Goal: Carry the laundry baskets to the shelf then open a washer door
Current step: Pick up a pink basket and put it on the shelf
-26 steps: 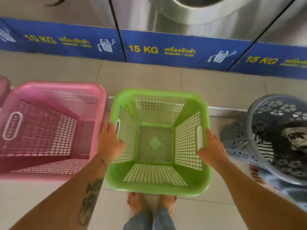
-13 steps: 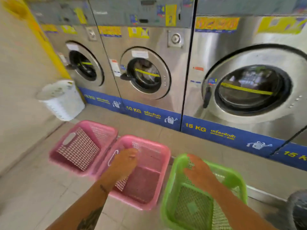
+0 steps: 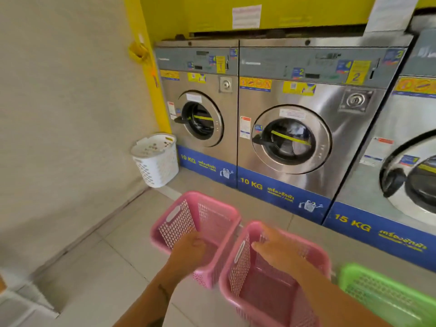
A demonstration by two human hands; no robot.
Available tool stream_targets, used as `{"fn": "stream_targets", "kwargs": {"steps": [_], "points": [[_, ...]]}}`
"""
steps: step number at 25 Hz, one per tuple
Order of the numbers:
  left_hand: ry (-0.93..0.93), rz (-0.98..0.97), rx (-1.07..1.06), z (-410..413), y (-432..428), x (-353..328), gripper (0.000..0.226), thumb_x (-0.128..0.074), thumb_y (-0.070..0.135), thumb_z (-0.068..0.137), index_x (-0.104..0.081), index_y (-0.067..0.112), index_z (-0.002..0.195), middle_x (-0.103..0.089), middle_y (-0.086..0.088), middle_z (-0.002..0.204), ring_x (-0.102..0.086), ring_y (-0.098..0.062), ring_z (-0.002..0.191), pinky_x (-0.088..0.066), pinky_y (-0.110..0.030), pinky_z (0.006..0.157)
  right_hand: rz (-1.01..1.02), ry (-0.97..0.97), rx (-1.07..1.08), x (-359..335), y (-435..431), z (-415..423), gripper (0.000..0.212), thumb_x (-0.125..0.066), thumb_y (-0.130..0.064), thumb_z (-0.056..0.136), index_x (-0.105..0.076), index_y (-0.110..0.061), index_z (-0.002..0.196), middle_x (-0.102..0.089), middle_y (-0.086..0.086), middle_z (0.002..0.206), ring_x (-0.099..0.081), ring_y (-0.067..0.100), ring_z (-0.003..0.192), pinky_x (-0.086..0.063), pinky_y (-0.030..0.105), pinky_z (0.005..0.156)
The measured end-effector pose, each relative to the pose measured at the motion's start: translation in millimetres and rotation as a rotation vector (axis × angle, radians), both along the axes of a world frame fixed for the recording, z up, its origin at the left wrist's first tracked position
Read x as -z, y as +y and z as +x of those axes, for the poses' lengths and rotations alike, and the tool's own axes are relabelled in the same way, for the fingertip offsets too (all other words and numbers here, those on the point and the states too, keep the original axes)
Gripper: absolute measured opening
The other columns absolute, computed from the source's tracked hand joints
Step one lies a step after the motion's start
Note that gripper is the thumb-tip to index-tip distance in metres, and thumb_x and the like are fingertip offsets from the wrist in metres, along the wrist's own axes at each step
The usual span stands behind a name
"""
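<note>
Two pink mesh laundry baskets stand side by side on the tiled floor, the left pink basket point(image 3: 212, 215) and the right pink basket point(image 3: 271, 291). A green basket point(image 3: 382, 293) sits at the bottom right edge. My left hand point(image 3: 188, 251) hangs over the near rim of the left pink basket with its fingers curled; whether it grips the rim is unclear. Above the right pink basket my right hand point(image 3: 276, 252) has its fingers stretched out and holds nothing. Behind the baskets stand steel washers, with washer door 1 point(image 3: 200, 119) and washer door 2 point(image 3: 291, 139) both closed.
A white laundry basket point(image 3: 155, 159) stands in the corner beside the left washer. A beige wall point(image 3: 66, 114) runs along the left. A third, larger washer point(image 3: 412, 180) is at the right edge. No shelf is in view.
My view swung up and left from the green basket. My left hand went from the right pink basket to the left one, and my right hand left the green basket for the right pink one.
</note>
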State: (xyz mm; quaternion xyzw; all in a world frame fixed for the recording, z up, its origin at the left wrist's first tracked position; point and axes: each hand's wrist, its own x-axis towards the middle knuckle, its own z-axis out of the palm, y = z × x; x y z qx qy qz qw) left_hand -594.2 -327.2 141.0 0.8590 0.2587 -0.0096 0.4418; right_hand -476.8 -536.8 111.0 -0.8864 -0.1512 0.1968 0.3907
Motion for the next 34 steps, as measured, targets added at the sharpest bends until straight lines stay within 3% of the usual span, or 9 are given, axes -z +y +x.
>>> {"fn": "stream_targets", "kwargs": {"steps": [3, 7, 14, 18, 21, 24, 28, 30, 34], "points": [[-0.014, 0.001, 0.007, 11.7, 41.4, 14.6, 0.029, -0.049, 0.009, 0.096, -0.061, 0.011, 0.122, -0.057, 0.006, 0.097, -0.05, 0.003, 0.072, -0.042, -0.01, 0.053, -0.001, 0.059, 0.017, 1.7, 47.1, -1.9, 0.03, -0.063, -0.013, 0.075, -0.06, -0.023, 0.103, -0.063, 0.0, 0.09, -0.063, 0.016, 0.082, -0.055, 0.036, 0.073], [0.099, 0.058, 0.068, 49.6, 84.3, 45.8, 0.021, -0.046, 0.003, 0.093, -0.066, 0.004, 0.101, -0.059, 0.004, 0.099, -0.058, -0.011, 0.085, -0.056, -0.024, 0.075, -0.043, 0.147, 0.003, 25.1, 93.1, 21.4, 0.025, -0.06, -0.011, 0.083, -0.059, -0.021, 0.106, -0.061, -0.009, 0.08, -0.058, 0.0, 0.062, -0.047, 0.015, 0.052], [0.213, -0.01, 0.097, 89.9, 158.9, 114.5, 0.02, -0.053, 0.01, 0.091, -0.062, 0.013, 0.108, -0.058, 0.011, 0.091, -0.061, -0.007, 0.071, -0.051, -0.014, 0.053, -0.11, 0.4, 0.102, 91.2, 163.7, 60.5, 0.056, -0.057, -0.01, 0.091, -0.041, -0.019, 0.144, -0.06, -0.008, 0.097, -0.063, 0.015, 0.082, -0.054, 0.027, 0.072], [0.318, 0.009, 0.122, 119.2, 215.4, 172.9, 0.049, -0.052, 0.035, 0.074, -0.053, 0.03, 0.123, -0.056, 0.008, 0.119, -0.063, -0.015, 0.094, -0.061, -0.036, 0.075, -0.154, 0.513, 0.234, 134.5, 197.0, 85.4, 0.055, -0.055, -0.01, 0.088, -0.043, -0.016, 0.142, -0.064, 0.0, 0.101, -0.062, 0.012, 0.078, -0.046, 0.016, 0.054], [0.343, 0.132, 0.185, 155.1, 258.3, 213.8, 0.058, -0.055, 0.032, 0.082, -0.041, 0.027, 0.138, -0.044, 0.007, 0.136, -0.047, -0.019, 0.123, -0.047, -0.039, 0.101, -0.21, 0.559, 0.364, 184.0, 225.1, 110.5, 0.062, -0.057, -0.013, 0.084, -0.041, -0.023, 0.143, -0.067, 0.008, 0.107, -0.068, 0.02, 0.075, -0.055, 0.033, 0.057], [0.387, 0.322, 0.25, 195.7, 312.3, 272.2, 0.076, -0.056, 0.035, 0.081, -0.024, 0.031, 0.149, -0.02, 0.002, 0.16, -0.022, -0.027, 0.147, -0.026, -0.049, 0.116, -0.262, 0.556, 0.439, 237.4, 255.4, 135.7, 0.078, -0.055, 0.0, 0.086, -0.026, -0.035, 0.15, -0.065, 0.005, 0.102, -0.058, 0.009, 0.056, -0.043, 0.017, 0.04], [0.333, 0.45, 0.334, 244.5, 377.8, 342.2, 0.092, -0.067, 0.049, 0.076, -0.013, 0.034, 0.15, -0.009, -0.005, 0.163, -0.017, -0.033, 0.148, -0.026, -0.054, 0.114, -0.432, 0.345, 0.492, 295.0, 284.2, 161.8, 0.079, -0.053, -0.001, 0.077, -0.026, -0.033, 0.144, -0.05, 0.0, 0.131, -0.057, 0.032, 0.117, -0.056, 0.04, 0.082], [0.265, 0.489, 0.364, 268.5, 402.2, 369.2, 0.101, -0.072, 0.05, 0.073, -0.012, 0.028, 0.151, -0.01, -0.012, 0.162, -0.02, -0.036, 0.147, -0.026, -0.054, 0.114, -0.53, 0.259, 0.5, 321.1, 293.9, 164.9, 0.078, -0.05, -0.011, 0.08, -0.017, -0.032, 0.148, -0.04, 0.009, 0.144, -0.041, 0.036, 0.133, -0.043, 0.051, 0.101], [0.183, 0.554, 0.532, 295.4, 427.2, 418.6, 0.114, -0.075, 0.038, 0.075, 0.002, 0.013, 0.156, -0.006, -0.018, 0.162, -0.021, -0.038, 0.147, -0.033, -0.056, 0.113, -0.667, 0.131, 0.56, 360.6, 305.2, 166.7, 0.082, -0.049, -0.022, 0.089, 0.002, -0.03, 0.153, -0.019, 0.021, 0.153, -0.037, 0.05, 0.13, -0.046, 0.065, 0.095]]}}
